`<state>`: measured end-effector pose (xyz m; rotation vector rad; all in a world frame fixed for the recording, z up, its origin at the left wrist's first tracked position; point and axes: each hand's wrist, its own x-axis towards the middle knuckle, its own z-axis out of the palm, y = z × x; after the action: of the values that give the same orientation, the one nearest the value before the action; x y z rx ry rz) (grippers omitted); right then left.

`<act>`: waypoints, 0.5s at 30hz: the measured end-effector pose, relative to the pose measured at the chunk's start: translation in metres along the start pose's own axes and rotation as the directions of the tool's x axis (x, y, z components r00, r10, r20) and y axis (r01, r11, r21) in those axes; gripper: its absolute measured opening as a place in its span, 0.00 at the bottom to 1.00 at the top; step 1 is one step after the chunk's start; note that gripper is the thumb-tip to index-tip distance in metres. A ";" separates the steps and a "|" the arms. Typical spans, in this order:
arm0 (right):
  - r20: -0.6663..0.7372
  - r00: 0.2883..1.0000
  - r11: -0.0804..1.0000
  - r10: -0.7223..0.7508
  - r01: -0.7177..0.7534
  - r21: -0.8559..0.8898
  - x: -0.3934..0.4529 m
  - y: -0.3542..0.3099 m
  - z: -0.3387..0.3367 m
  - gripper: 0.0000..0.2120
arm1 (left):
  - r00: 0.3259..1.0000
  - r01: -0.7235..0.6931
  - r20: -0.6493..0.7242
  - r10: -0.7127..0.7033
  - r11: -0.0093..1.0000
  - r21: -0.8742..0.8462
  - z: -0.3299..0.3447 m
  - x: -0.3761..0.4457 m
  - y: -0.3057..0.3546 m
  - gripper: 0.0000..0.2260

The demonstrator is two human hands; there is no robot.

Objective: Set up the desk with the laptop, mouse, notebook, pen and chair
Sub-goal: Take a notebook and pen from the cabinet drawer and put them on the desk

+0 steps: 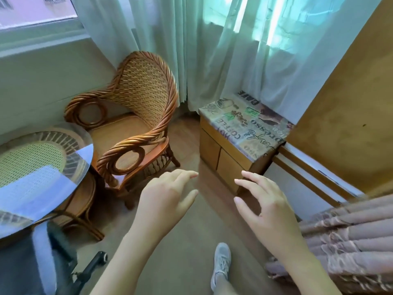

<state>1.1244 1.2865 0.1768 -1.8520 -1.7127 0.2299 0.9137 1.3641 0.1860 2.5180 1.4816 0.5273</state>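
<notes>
- Both our hands, left hand (168, 194) and right hand (263, 201), hang loose with fingers spread, holding nothing, just in front of the wicker chair (129, 120).
- Laptop, mouse, notebook, pen: nowhere in view.
- Dragging the chair could clip the glass table (42, 179) right beside it.
- Bench cushion (244, 124) beyond the chair reads "COFFEE", "CAFE", probably "Espresso".

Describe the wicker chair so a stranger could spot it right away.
Look to the corner under the window, left of the pale curtains. The wicker chair stands there beside a round glass-topped table. Its twisted rope-like frame and looped armrests mark it out.
</notes>
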 end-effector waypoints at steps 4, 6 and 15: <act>0.089 0.996 0.999 -0.003 0.006 -0.037 0.071 0.044 0.011 0.17 | 0.999 0.026 0.032 -0.025 0.999 -0.019 0.029 0.073 0.002 0.17; 0.116 0.993 0.999 -0.015 0.021 -0.048 0.105 0.061 0.013 0.17 | 0.998 0.055 0.030 -0.054 0.998 -0.026 0.041 0.104 0.004 0.16; 0.170 0.985 0.998 -0.010 0.021 -0.065 0.222 0.106 0.053 0.18 | 0.980 0.107 0.179 -0.090 0.990 -0.089 0.099 0.226 -0.031 0.17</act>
<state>1.2216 1.5157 0.1370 -1.9140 -1.8695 0.3367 1.0271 1.5789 0.1331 2.3353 1.4689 0.3444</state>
